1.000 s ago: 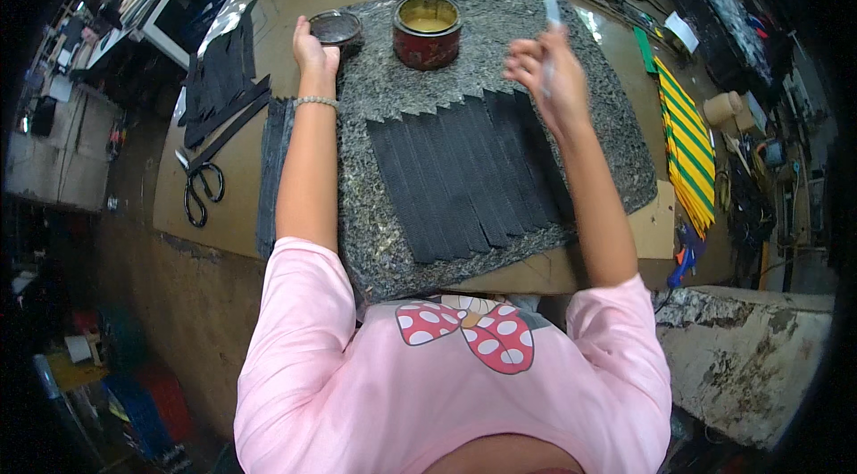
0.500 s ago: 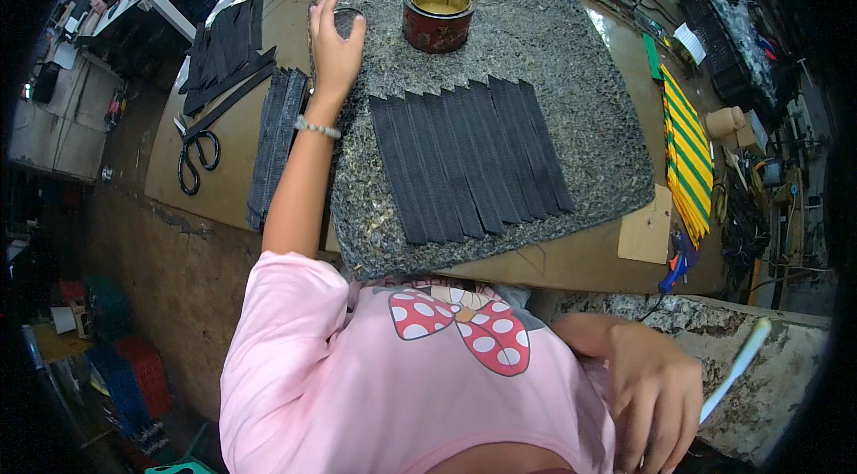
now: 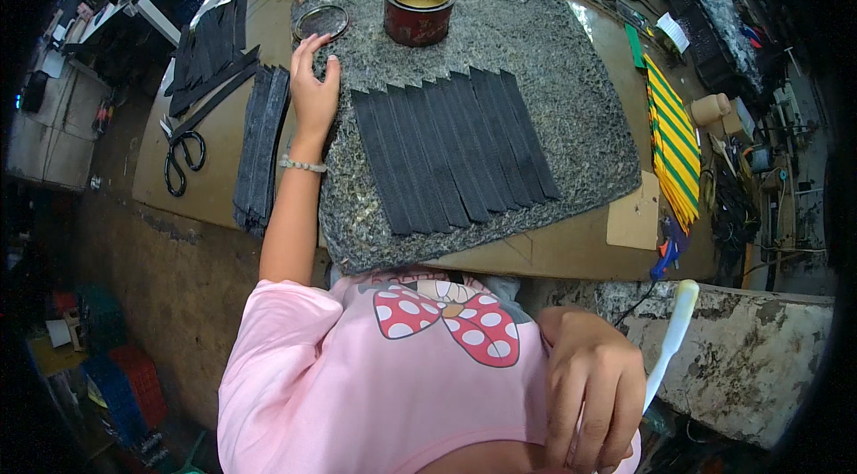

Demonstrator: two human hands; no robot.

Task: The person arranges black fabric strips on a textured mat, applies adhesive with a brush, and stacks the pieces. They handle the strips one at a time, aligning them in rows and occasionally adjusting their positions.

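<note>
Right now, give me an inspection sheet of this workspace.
Surface: grey speckled slab lying on a brown bench.
Job's things: dark strips laid overlapping in a row on the slab; open red tin and its lid at the far edge.
Clutter: spare strips left of the slab, scissors, yellow-green striped stack on the right.
Hands: left hand flat on the slab near the lid; right hand low by the shirt, holding a white toothbrush.
Cables: dark tangle at far right.
Surroundings: crowded shelves and crates, too blurred to tell apart.
</note>
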